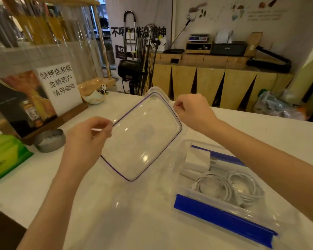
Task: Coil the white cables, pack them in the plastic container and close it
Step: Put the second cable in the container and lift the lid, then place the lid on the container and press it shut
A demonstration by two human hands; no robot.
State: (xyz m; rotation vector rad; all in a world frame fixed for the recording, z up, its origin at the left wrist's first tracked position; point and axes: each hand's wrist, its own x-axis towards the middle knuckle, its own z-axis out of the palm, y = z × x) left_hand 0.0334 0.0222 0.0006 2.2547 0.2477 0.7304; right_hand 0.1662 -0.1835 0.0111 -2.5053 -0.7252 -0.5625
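Coiled white cables (229,186) in open container (188,179); lid (143,136) off.

Two hands raised over the white counter: left hand (88,139) and right hand (192,110), each pinching one edge of a single clear lid (143,138) stretched between the fingertips. One open plastic container (224,216) below and to the right of the right fingers, with two blue clasps showing. Inside it, two coiled white cables (229,186) side by side and one white charger block (197,159). Left of the left fingers, one round metal dish (50,140), one green tissue pack (6,156) and one printed sign (59,87). Beyond the fingers, one small panda figure (103,89) and one black standing fan (145,62).
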